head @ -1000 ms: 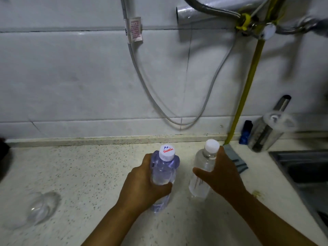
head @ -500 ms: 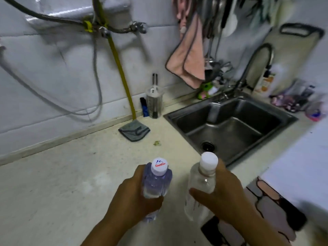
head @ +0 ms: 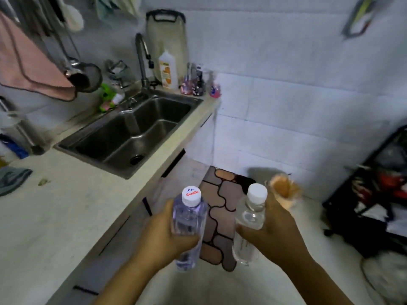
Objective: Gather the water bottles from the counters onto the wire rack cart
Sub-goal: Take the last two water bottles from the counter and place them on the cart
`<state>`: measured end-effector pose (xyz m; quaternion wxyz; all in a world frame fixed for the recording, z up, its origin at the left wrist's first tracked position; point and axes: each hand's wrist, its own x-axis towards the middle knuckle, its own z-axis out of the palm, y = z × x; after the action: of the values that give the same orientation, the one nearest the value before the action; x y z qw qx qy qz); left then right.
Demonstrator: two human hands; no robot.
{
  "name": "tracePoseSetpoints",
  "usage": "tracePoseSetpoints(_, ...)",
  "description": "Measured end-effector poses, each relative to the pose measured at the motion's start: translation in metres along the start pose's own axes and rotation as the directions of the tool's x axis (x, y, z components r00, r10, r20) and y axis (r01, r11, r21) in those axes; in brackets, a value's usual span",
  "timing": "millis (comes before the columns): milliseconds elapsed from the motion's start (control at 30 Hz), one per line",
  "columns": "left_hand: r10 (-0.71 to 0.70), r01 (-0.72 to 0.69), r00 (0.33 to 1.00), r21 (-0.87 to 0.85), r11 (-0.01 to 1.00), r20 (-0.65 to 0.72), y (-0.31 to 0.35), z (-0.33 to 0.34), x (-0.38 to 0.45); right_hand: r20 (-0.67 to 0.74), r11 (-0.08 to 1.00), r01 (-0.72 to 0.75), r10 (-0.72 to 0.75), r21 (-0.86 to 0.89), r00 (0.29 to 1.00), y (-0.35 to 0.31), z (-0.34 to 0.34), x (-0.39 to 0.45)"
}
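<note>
My left hand (head: pixel 163 235) grips a bluish clear water bottle (head: pixel 189 216) with a white printed cap, held upright. My right hand (head: pixel 278 232) grips a second clear water bottle (head: pixel 251 214) with a plain white cap, also upright. Both bottles are carried in the air over the floor, just off the counter's edge. A black wire rack cart (head: pixel 374 190) stands at the right edge, blurred, with red and white items on its shelves.
The pale counter (head: pixel 55 216) runs along the left with a steel sink (head: pixel 132 130), tap and soap bottle behind. A patterned floor mat (head: pixel 222 194) lies below the bottles. A small furry animal (head: pixel 284 190) sits on the floor by the white tiled wall.
The view has swung right from the counter wall past the sink toward the cart. Both bottles have been lifted off the counter and are now carried over the floor.
</note>
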<state>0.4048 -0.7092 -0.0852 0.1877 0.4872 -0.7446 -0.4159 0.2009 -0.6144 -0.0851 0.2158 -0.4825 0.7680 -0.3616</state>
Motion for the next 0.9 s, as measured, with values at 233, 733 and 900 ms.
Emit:
tracePoseSetpoints(233, 0.137, -0.152, 0.971, 0.063, 0.986, 0.194, 0.079, 0.104, 0.044, -0.268, 0.976, -0.215, 0.217, 0.039, 0.939, 0.088, -0.086, -0.026)
tracePoseSetpoints(733, 0.421, -0.443, 0.709, -0.107, 0.890, 0.566, 0.270, 0.351, 0.195, -0.529, 0.801, -0.574, 0.565, 0.167, 0.634, 0.249, -0.283, 0.037)
tracePoseSetpoints(900, 0.509, -0.547, 0.618, -0.137, 0.826, 0.599, 0.330, 0.423, 0.235, -0.607, 0.788, -0.578, 0.570, 0.213, 0.553, 0.284, -0.344, 0.056)
